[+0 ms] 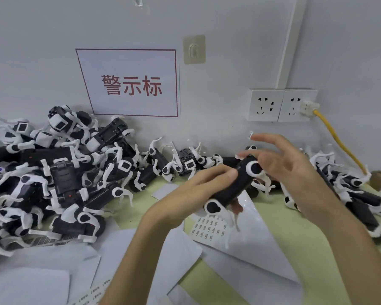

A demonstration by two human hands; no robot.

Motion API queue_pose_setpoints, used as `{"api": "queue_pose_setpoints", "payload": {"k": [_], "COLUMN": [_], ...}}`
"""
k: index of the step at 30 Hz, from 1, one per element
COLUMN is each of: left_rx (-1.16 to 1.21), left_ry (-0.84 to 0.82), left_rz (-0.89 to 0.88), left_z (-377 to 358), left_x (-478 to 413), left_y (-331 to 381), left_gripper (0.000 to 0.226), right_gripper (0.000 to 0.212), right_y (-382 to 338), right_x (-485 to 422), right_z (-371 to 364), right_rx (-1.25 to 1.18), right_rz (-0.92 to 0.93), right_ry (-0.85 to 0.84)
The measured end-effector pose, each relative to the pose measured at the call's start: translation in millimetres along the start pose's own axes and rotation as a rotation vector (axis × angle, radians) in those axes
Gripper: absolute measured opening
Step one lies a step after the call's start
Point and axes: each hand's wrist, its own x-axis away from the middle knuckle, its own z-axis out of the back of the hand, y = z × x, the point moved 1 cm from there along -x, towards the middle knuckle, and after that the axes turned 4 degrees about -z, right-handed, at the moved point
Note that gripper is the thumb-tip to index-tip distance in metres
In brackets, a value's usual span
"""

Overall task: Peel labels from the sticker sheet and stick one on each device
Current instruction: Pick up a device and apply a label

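Okay, from my remote seat: yellow-green table (306, 249) runs up to the wall, with a big heap of black-and-white devices (53, 172) piled on its left side and a smaller heap (350, 190) on the right. Loose paper sheets (31, 287) cover the near table. A wall sign (130, 84) with red characters hangs above the big heap. To its right is a double socket (279, 105) with a yellow cable (339, 144) plugged in. The sticker sheet (207, 227) lies flat on the table, under the hands. My view shows the left hand (196, 188) gripping the held device (238, 188), fingers curled round its black body, lifted above that sheet. The right hand (295, 172) hovers beside the device's upper end, fingers spread. A small white label (250, 135) sits on one fingertip.
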Motion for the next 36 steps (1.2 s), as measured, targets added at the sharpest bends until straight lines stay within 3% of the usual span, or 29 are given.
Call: {"api": "queue_pose_setpoints", "payload": {"k": [2,4,6,9,12,16,20,36], "left_rx": [0.104,0.204,0.300,0.464,0.403,0.297,0.227,0.136], "left_ry": [0.091,0.186,0.254,0.305,0.335,0.322,0.333,0.349], "left_rz": [-0.020,-0.041,-0.064,-0.122,-0.172,-0.234,-0.261,-0.335], "left_z": [0,-1,0,-2,-5,-10,-13,-20], "left_x": [-3,-6,-10,-12,-14,-13,-14,-16], "left_y": [-5,-6,-8,-7,-7,-4,-5,-6], "left_gripper": [0.034,0.049,0.060,0.049,0.048,0.048,0.043,0.037], "right_gripper": [0.039,0.021,0.011,0.012,0.018,0.019,0.004,0.015], "right_y": [0,-3,-9,-18,-24,-28,-28,-26], "right_x": [-2,-3,-1,3,7,9,8,10], "right_z": [1,3,6,7,-3,-17,-22,-37], "right_rx": [0.095,0.031,-0.066,-0.157,-0.137,-0.164,-0.157,-0.087], "right_rz": [0.071,0.164,0.228,0.176,0.082,0.080,0.114,0.176], "right_ry": [0.216,0.412,0.491,0.284,0.054,0.165,0.219,0.352]}}
